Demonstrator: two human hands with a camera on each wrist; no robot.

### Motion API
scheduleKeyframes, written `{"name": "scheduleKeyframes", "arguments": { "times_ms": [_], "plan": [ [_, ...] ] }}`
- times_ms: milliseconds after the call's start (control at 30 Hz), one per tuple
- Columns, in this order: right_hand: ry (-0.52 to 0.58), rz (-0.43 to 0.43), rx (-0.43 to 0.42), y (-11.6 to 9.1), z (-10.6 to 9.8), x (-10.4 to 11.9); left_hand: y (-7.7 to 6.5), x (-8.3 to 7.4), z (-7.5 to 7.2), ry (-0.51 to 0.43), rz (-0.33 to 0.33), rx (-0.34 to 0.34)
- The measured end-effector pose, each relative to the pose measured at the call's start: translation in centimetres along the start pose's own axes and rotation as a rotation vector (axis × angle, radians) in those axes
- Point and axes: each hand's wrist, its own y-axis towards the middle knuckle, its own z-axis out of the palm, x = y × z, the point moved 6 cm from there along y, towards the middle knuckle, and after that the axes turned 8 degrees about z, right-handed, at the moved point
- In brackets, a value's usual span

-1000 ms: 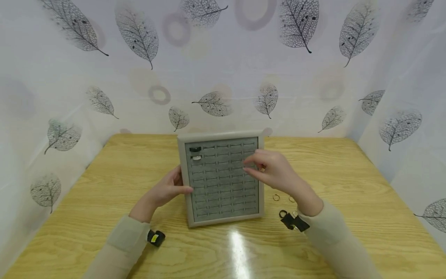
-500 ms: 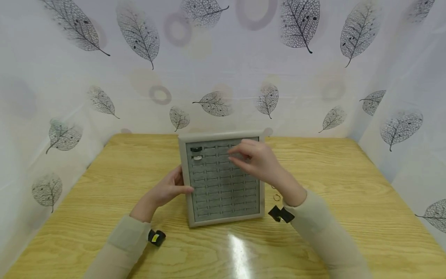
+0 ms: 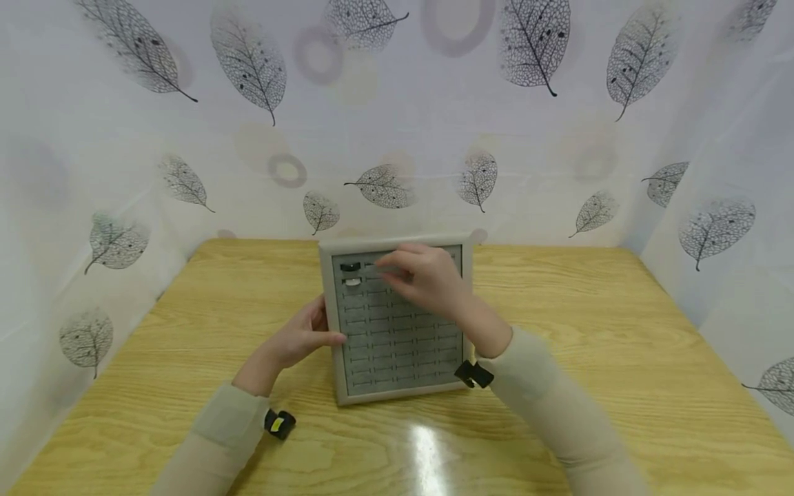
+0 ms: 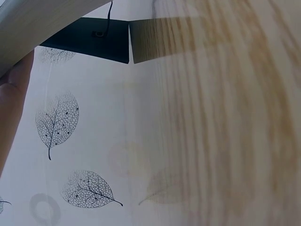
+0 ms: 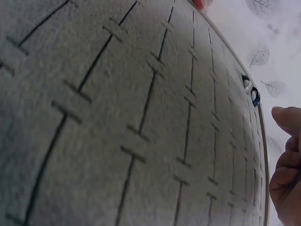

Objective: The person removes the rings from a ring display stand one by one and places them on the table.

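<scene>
A ring display tray (image 3: 397,344) with a pale frame and grey slotted padding stands tilted up on the table. My left hand (image 3: 298,334) grips its left edge, thumb in front, other fingers hidden behind. A black ring (image 3: 350,267) sits in the top left slot, a white ring (image 3: 353,282) just below it; the right wrist view has the same black ring (image 5: 255,96). My right hand (image 3: 428,279) is over the upper tray, thumb and index tips close together near the second slot of the top row. I cannot tell whether something small is between them.
The wooden table (image 3: 248,282) runs back to a leaf-patterned curtain (image 3: 397,124). Behind the tray, a dark panel (image 4: 94,35) with a thin cord shows in the left wrist view. A black wrist device (image 3: 474,374) overlaps the tray's lower right corner.
My right hand has moved left across the tray from its right side toward the top left rings. Its arm now covers the loose rings seen earlier on the table. The left hand stays put.
</scene>
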Motion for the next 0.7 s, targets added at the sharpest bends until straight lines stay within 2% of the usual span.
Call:
{"name": "scheduleKeyframes", "arguments": {
  "times_ms": [367, 533, 700],
  "plan": [
    [-0.142, -0.004, -0.016, 0.8, 2.5, 1.1, 0.0, -0.1, 0.1, -0.009, 0.006, 0.018],
    [-0.218, 0.008, -0.019, 0.9, 3.1, 1.3, 0.0, -0.1, 0.1, 0.001, 0.006, 0.02],
    [-0.24, 0.0, -0.031, 1.0, 3.4, 1.5, 0.0, 0.0, 0.1, -0.008, 0.006, 0.029]
  ]
}}
